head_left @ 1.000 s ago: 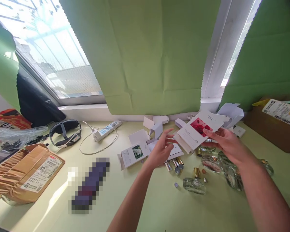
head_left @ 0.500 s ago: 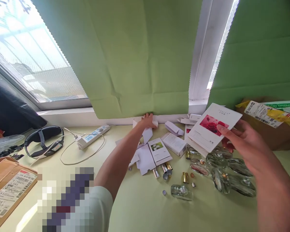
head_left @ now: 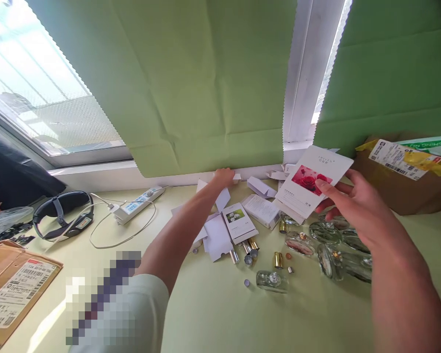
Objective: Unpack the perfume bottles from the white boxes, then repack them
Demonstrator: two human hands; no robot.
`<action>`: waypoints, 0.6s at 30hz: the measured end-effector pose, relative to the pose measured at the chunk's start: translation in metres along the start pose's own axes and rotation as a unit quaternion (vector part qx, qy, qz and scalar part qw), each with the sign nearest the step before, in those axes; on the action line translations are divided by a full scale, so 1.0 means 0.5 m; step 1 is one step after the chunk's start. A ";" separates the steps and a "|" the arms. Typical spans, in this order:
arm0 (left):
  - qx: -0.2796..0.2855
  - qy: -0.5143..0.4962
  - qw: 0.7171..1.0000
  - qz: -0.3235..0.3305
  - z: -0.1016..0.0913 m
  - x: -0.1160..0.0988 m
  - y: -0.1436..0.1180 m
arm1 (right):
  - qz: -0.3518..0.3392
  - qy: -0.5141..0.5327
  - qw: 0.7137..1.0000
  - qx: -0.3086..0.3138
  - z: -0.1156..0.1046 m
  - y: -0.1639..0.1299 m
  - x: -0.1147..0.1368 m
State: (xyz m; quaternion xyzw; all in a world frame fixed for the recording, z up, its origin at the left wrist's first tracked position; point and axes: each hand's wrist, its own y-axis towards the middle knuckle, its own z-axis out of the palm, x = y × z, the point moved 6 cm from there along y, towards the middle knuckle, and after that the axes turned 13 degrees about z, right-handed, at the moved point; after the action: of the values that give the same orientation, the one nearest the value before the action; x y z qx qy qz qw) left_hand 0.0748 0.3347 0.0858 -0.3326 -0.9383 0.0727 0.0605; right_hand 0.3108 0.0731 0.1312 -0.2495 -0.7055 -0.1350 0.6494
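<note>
Right hand (head_left: pixel 356 208), fingers clamped on flat white carton printed with red roses (head_left: pixel 312 184), raised over clear glass bottles (head_left: pixel 330 245) on pale green surface (head_left: pixel 213 314). Left hand (head_left: pixel 224 177), fingers curled on small white folded box (head_left: pixel 235 177) by sill. Risk: sleeve or forearm sweeping loose gold caps (head_left: pixel 277 259), rolling bottles.

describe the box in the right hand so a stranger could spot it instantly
Start at the white window post between the green blinds; just below it, the right hand holds up a flat white box. Only it shows red roses; the box on the table shows white flowers.
</note>
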 end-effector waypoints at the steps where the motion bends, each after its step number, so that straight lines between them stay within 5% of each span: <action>1: -0.006 -0.015 1.000 0.009 -0.018 0.004 -0.004 | -0.003 -0.001 1.000 -0.002 -0.004 0.002 0.000; 5: -0.037 -0.104 0.993 0.048 -0.104 0.031 -0.048 | -0.007 -0.016 1.000 -0.017 -0.013 0.012 -0.008; 8: -0.046 -0.186 0.980 0.063 -0.142 0.049 -0.104 | 0.032 -0.054 0.998 0.016 0.021 0.016 -0.026; 13: -0.052 -0.251 0.966 0.032 -0.128 0.077 -0.170 | 0.013 0.000 0.993 0.119 0.097 -0.007 -0.019; 15: -0.055 -0.248 0.967 0.010 -0.112 0.089 -0.184 | -0.021 -0.027 0.993 0.114 0.087 -0.018 -0.002; 18: -0.073 -0.209 0.975 -0.013 -0.093 0.104 -0.199 | -0.039 -0.098 0.994 0.020 0.018 -0.028 0.020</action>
State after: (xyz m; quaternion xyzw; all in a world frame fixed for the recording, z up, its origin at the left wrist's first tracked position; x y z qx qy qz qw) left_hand -0.0190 0.2953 0.1522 -0.3013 -0.9371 0.0717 -0.1607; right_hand 0.2953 0.0677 0.1416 -0.2211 -0.7774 -0.1213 0.5762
